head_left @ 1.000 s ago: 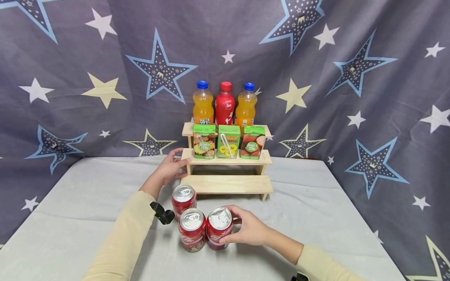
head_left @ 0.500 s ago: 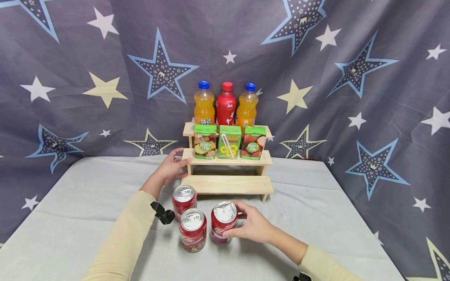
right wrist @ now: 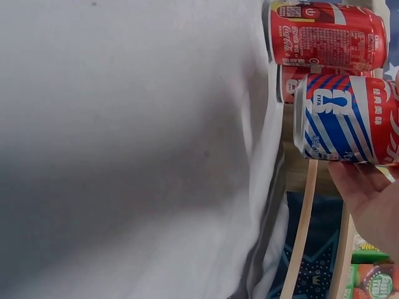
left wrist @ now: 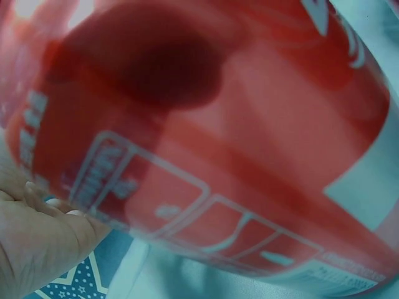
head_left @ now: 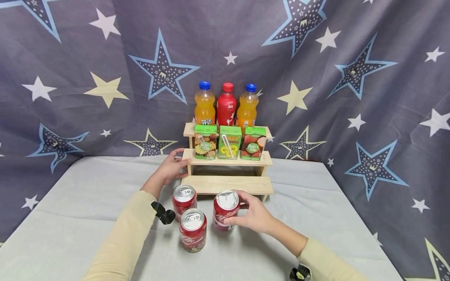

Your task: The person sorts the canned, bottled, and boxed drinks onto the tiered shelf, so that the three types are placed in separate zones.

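Observation:
In the head view my right hand (head_left: 256, 214) grips a red soda can (head_left: 226, 210) round its side, in front of the wooden stepped stand (head_left: 226, 184). The right wrist view shows this can's blue and white stripes (right wrist: 336, 124) and my fingers (right wrist: 355, 184) against it, above the cloth. My left hand (head_left: 171, 168) holds the left end of the stand's middle step, thumb at its front edge. Two more red cans stand upright left of the held one: a rear can (head_left: 184, 201) and a front can (head_left: 193, 230). A can (left wrist: 249, 156) fills the left wrist view.
Three juice boxes (head_left: 230, 142) stand on the middle step. Behind them, on the top step, are two orange drink bottles (head_left: 204, 104) and a red bottle (head_left: 226, 107). White cloth (head_left: 316, 218) covers the table; a star-patterned curtain (head_left: 246, 35) hangs behind and at the sides.
My right hand has moved the can away from the front can, to the right and forward towards the lowest step, raising it. My left hand has stayed on the stand.

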